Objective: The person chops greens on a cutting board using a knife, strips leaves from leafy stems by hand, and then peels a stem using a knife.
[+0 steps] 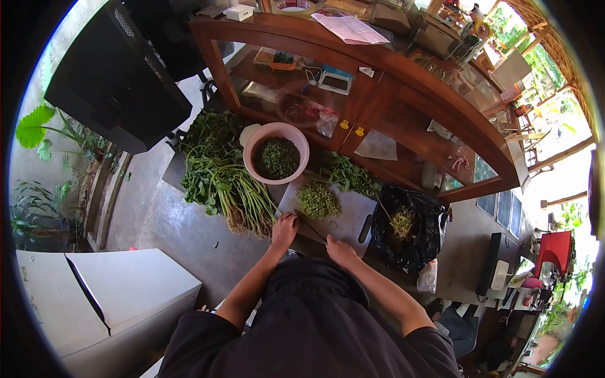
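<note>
A pale cutting board (354, 208) with a dark handle slot lies in front of me, with a heap of chopped green stems (318, 200) on it. My right hand (341, 251) is closed at the board's near edge around the handle of a knife (312, 229). The thin dark blade slants left across the board, below the heap. At the board's left edge, my left hand (285, 230) has its fingers curled by the blade's far end; what they hold, if anything, is hidden. Leafy greens (350, 175) lie behind the heap.
Bundled long-stemmed greens (220, 183) with roots lie left of the board. A pink tub (277, 129) of chopped greens stands behind it. On the right is a black plastic bag (392, 240) with pale root scraps. A glass-fronted wooden cabinet (356, 94) borders the back.
</note>
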Demonstrator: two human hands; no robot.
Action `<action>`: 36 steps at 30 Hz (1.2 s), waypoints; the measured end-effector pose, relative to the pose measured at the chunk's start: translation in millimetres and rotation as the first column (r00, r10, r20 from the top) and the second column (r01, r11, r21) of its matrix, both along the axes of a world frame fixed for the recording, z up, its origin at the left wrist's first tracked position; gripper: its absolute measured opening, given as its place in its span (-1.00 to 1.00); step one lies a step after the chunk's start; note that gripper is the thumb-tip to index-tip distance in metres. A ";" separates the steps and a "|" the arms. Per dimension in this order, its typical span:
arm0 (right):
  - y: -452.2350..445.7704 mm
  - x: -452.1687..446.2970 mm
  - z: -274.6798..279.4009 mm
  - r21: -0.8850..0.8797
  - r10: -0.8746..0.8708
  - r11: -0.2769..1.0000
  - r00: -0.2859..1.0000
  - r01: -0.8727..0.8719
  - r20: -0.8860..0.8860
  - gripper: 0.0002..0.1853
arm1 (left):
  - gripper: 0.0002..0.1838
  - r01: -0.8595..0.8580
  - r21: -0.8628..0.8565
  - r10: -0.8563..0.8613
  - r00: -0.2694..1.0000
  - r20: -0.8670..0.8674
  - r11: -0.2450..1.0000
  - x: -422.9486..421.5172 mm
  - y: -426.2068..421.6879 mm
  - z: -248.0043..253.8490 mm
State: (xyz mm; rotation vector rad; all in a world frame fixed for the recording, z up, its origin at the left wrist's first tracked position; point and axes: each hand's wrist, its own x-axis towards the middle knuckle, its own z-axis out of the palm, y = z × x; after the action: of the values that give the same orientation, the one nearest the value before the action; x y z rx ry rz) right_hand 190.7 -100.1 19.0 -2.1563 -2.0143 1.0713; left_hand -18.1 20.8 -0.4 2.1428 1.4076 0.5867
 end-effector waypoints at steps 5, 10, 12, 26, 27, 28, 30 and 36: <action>-29.3 15.1 -10.7 -0.029 0.020 0.999 0.997 -0.018 0.076 -0.52 | -0.85 0.008 -0.013 -0.008 1.000 0.008 1.000 -1.4 1.3 4.8; -19.0 7.1 8.8 -0.148 -0.029 0.988 0.997 0.039 0.067 -0.51 | -0.86 0.023 0.023 -0.023 1.000 0.017 0.999 -1.1 0.4 3.7; -7.5 -0.4 9.6 -0.144 -0.037 0.989 0.998 0.045 0.058 -0.51 | -0.86 0.024 0.042 -0.024 1.000 0.008 0.999 -1.4 0.2 4.7; -5.6 0.0 29.1 0.049 -0.080 0.996 0.997 0.081 -0.022 -0.56 | -0.80 0.042 -0.049 -0.038 0.996 0.079 0.998 -8.4 3.0 4.3; -5.8 -0.5 35.9 0.048 -0.081 0.995 0.996 0.082 -0.023 -0.56 | -0.80 0.043 -0.050 -0.039 0.996 0.077 0.998 -10.4 3.7 3.6; -5.9 -1.1 45.2 0.054 -0.102 0.993 0.995 0.102 -0.006 -0.59 | -0.79 0.041 -0.053 -0.035 0.993 0.111 0.998 -11.8 4.8 3.1; -10.3 0.8 45.5 0.058 -0.128 0.990 0.992 0.127 0.010 -0.62 | -0.78 0.044 -0.058 -0.035 0.989 0.145 0.997 -13.5 5.6 7.9; -22.8 5.1 40.7 0.349 -0.204 0.910 0.974 0.224 -0.095 -0.73 | -0.76 0.025 -0.003 -0.024 0.990 0.142 1.000 -23.6 7.4 34.5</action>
State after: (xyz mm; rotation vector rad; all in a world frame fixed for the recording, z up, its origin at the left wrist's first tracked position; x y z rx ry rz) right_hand 195.8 -122.9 59.7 -2.0650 -1.7324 0.6655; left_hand -41.8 28.1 34.1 2.0684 1.3029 0.7107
